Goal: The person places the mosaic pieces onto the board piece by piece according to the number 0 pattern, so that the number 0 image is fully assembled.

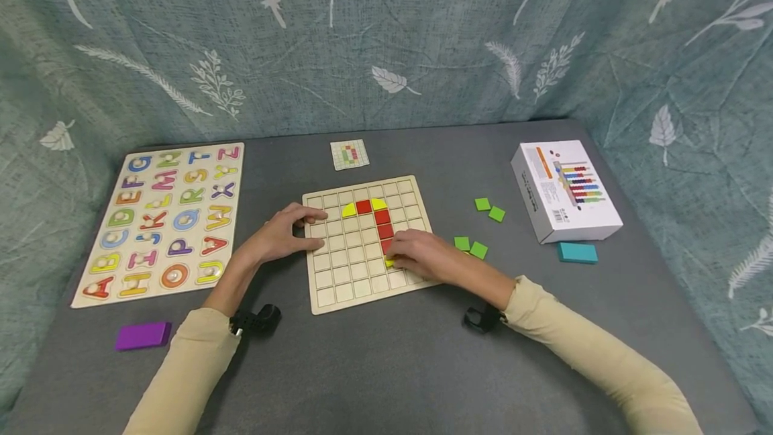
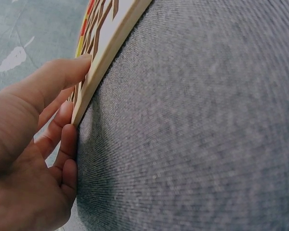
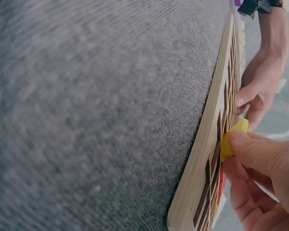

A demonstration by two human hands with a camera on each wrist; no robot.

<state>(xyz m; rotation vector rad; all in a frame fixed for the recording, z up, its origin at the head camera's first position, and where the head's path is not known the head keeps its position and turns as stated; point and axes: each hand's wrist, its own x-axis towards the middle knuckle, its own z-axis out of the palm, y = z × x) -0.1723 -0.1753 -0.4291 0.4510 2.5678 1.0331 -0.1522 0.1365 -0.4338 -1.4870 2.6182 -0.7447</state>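
A square wooden grid board [image 1: 332, 299] lies at the middle of the table. My left hand [image 1: 279, 235] rests on its left edge, thumb and index finger apart on the surface; the left wrist view shows the thumb [image 2: 77, 67] on the rim. My right hand [image 1: 421, 254] pinches a yellow quarter-round tile [image 3: 235, 138] between thumb and fingers, close over the board's lower right part. Just above it runs a column of red tiles [image 1: 383, 217]. At the top, another red tile [image 1: 364, 207] sits between two yellow quarter-round tiles [image 1: 349, 209].
Several green tiles [image 1: 482, 204] lie right of the board. A small pattern card [image 1: 349, 154] is behind it. On the left are an alphabet puzzle board [image 1: 162, 223] and a purple block [image 1: 143, 336]. A white box [image 1: 568, 191] and a teal block [image 1: 577, 252] stand at right.
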